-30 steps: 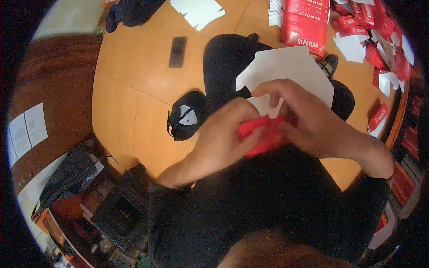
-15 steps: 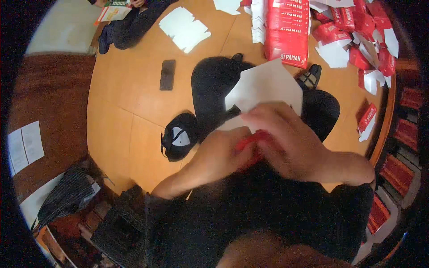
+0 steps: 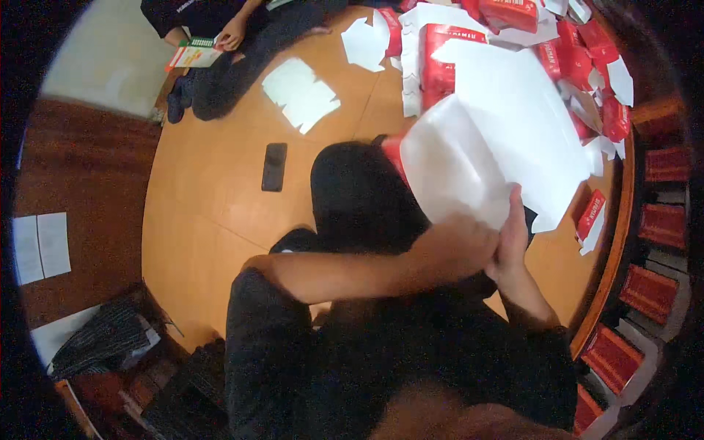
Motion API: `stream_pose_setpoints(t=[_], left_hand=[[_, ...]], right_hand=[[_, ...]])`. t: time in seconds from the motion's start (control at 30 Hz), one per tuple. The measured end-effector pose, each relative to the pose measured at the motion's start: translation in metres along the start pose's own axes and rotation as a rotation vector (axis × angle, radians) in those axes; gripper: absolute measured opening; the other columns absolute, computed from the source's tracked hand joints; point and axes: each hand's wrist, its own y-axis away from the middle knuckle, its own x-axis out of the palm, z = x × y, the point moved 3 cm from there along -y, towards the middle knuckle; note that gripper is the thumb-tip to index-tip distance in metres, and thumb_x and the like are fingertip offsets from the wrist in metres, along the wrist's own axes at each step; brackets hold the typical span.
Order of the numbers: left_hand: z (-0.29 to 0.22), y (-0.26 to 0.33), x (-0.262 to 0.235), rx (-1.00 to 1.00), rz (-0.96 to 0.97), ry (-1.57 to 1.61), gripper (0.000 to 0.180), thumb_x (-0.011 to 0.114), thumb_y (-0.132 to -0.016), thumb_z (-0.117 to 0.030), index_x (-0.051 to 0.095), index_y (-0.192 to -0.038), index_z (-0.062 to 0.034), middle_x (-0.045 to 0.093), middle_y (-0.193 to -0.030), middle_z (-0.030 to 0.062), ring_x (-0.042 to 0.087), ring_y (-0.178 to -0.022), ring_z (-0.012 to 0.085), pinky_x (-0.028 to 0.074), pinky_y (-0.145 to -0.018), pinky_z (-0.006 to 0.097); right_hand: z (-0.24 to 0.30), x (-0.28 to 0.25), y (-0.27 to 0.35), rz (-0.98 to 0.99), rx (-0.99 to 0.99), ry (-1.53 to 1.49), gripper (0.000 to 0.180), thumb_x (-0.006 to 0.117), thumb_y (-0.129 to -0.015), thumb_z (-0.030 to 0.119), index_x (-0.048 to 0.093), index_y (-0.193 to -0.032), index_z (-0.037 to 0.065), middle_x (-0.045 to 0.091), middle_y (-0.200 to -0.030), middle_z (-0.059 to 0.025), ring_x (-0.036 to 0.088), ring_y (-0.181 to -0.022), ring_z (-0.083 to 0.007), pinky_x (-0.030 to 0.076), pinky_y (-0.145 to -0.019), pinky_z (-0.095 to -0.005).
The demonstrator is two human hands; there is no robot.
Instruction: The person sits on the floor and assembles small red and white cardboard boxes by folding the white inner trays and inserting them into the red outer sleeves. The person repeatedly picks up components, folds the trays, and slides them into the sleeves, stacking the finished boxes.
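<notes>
Indoors, tan floor (image 3: 209, 176), brown panel (image 3: 92, 165), held card (image 3: 447, 158)

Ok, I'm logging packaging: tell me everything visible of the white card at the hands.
The white card looks like smooth paperboard, curved and slightly blurred, with red at its left edge. In front of the person, its lower end meets the left hand and right hand. A larger white sheet spreads behind; whether they join is unclear.

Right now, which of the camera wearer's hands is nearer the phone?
Left. The left hand is right of the phone and closer to the body; the right hand is farther right.
</notes>
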Motion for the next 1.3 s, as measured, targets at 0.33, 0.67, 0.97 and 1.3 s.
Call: stream_pose_setpoints(t=[0.33, 0.67, 0.97, 1.3], left_hand=[[0.07, -0.006, 0.009, -0.48, -0.759, 0.719, 0.037, 0.069, -0.088, -0.028, 0.064, -0.113, -0.0013, 0.058, -0.12, 0.0148, 0.055, -0.114, 0.0297, 0.045, -0.095, 0.04], [0.091, 0.017, 0.039, -1.028, -0.203, 1.415, 0.057, 0.07, -0.093, -0.027, 0.049, -0.135, 0.0042, 0.06, -0.129, 0.0156, 0.056, -0.118, 0.0244, 0.043, -0.102, 0.037], [0.107, 0.009, 0.028, -0.824, 0.187, 1.133, 0.058, 0.062, -0.097, -0.043, 0.053, -0.134, 0.0019, 0.062, -0.128, 0.015, 0.057, -0.12, 0.0259, 0.041, -0.107, 0.039], [0.378, -0.254, 0.006, -0.09, -0.354, 0.37, 0.057, 0.071, -0.088, -0.046, 0.06, -0.125, -0.0035, 0.065, -0.114, 0.0182, 0.063, -0.105, 0.0292, 0.05, -0.093, 0.038]], right_hand=[[0.041, -0.09, -0.047, -0.15, -0.288, 0.301, 0.043, 0.048, -0.106, 0.035, 0.055, -0.125, -0.003, 0.064, -0.115, -0.0131, 0.061, -0.105, -0.0194, 0.051, -0.09, -0.0346], [0.011, -0.082, -0.026, 0.124, 0.101, 0.033, 0.055, 0.051, -0.102, 0.04, 0.049, -0.136, -0.003, 0.06, -0.127, -0.0164, 0.058, -0.117, -0.0253, 0.044, -0.102, -0.0387], [-0.022, -0.146, -0.043, 0.129, -0.145, 0.873, 0.052, 0.059, -0.099, 0.025, 0.045, -0.138, -0.007, 0.057, -0.133, -0.0143, 0.054, -0.122, -0.0237, 0.041, -0.107, -0.0383], [0.068, -0.112, -0.156, -0.019, -0.193, 0.396, 0.037, 0.062, -0.094, 0.017, 0.059, -0.127, 0.003, 0.067, -0.115, -0.0116, 0.066, -0.099, -0.0244, 0.053, -0.088, -0.0392]])
